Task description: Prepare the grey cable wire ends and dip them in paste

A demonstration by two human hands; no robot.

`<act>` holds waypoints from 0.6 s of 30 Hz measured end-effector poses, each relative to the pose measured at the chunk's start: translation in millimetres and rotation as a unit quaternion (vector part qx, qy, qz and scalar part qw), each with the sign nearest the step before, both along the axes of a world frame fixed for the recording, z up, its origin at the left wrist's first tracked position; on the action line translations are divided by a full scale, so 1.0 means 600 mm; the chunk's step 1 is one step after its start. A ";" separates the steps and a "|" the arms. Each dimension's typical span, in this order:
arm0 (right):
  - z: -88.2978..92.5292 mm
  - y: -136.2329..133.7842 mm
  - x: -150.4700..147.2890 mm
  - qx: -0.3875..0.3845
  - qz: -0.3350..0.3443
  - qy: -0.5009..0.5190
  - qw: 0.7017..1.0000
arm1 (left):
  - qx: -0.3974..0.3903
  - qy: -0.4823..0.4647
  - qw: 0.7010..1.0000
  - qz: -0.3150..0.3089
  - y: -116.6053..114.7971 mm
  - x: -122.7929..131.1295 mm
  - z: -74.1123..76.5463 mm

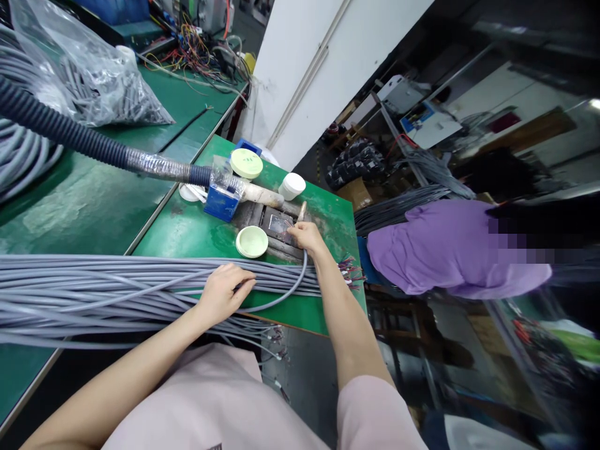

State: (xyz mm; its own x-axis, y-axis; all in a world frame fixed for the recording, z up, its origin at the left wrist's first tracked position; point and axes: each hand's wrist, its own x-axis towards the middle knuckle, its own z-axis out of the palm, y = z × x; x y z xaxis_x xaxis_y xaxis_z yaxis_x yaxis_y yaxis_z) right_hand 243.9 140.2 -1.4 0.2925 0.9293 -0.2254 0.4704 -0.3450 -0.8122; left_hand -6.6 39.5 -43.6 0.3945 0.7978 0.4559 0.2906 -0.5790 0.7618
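**Grey cable bundle [117, 287] under open left hand [225, 294]**

Right hand [304, 237] curled above a metal jig [279, 226], a single cable [298, 276] running up into it – grip hidden, hard to make out. Blue box [221, 203] and corrugated hose [70, 134] on the green surface [187, 244] just beyond; purple shirt [450, 250] of a co-worker alongside – head blurred.

Right hand [305, 238]: fingers [294, 232] cover the near edge of the metal fixture [277, 226]; anything pinched beneath them is hidden. Fixture's recess, just past the fingertips, too dark to read. Left hand [224, 292]: palm hides the grey cables [140, 282] beneath it; bundle cut off by the left edge, well behind the fingers. Wire ends [349, 272], beyond the right-hand fingers, too small to tell.
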 end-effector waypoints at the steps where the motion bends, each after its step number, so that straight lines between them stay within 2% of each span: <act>1: 0.008 -0.006 -0.002 0.005 0.003 0.001 1.000 | 0.001 0.000 1.000 0.001 0.000 0.000 0.000; 4: 0.039 -0.036 -0.012 0.022 0.012 0.010 1.000 | 0.004 0.002 1.000 0.003 -0.001 0.000 0.000; 10: 0.099 -0.132 -0.044 0.070 0.052 0.080 0.993 | 0.004 0.013 1.000 0.003 -0.003 0.000 0.002; 14: 0.119 -0.179 -0.066 0.069 0.062 0.090 0.992 | 0.010 0.022 1.000 0.000 -0.005 -0.001 0.002; 18: 0.130 -0.206 -0.083 0.073 0.082 0.068 0.992 | 0.009 0.034 0.999 0.005 -0.007 0.000 0.001</act>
State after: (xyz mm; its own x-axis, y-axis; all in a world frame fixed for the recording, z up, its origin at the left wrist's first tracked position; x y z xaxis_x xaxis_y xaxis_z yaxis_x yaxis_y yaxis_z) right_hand 194.0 16.6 76.9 0.1098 0.9877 -0.1112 0.3924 -0.1459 -0.9081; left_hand -6.5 35.5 -42.8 0.4166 0.7942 0.4424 0.3475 -0.5888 0.7298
